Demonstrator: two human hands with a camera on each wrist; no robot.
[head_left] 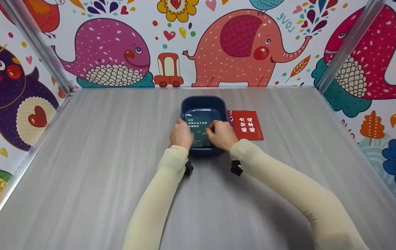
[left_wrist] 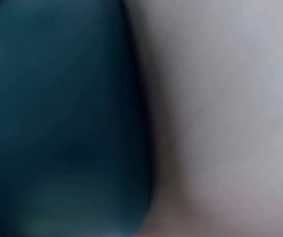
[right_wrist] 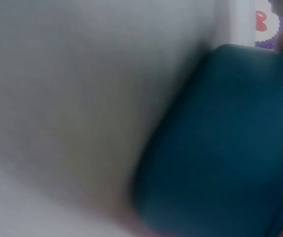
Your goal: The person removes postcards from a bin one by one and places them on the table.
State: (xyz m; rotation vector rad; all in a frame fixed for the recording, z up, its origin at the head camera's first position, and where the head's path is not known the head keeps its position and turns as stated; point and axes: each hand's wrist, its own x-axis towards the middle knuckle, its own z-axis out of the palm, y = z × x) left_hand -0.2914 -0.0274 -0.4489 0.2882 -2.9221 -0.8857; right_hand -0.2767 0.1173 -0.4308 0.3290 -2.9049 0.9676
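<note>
Two hands meet over a dark blue bin [head_left: 206, 152] on a grey tabletop [head_left: 90, 166] in the head view, a dark green card [head_left: 198, 119] with white lettering framed within the bin's outline; whether the card touches the bin's floor cannot be told. The right hand [head_left: 222, 134], fingers curled, pinches the card near its right edge. The left hand [head_left: 181, 134] is bent at the bin's left side, its thumb side over the card's left edge, but its fingertips are hidden and whether it grips card or rim cannot be told. Just right of the bin lies a red card [head_left: 248, 125] with white characters, partly over a purple-patterned one [head_left: 230, 118]. Pale yellow sleeves cover both forearms; cartoon animals brighten the wall panels [head_left: 170, 34] behind. At the left wrist, the bin's blurred wall fills the left side beside bare tabletop, the fingers out of sight. At the right wrist, the bin slants across the right side, blurred, that hand's grip unclear.
</note>
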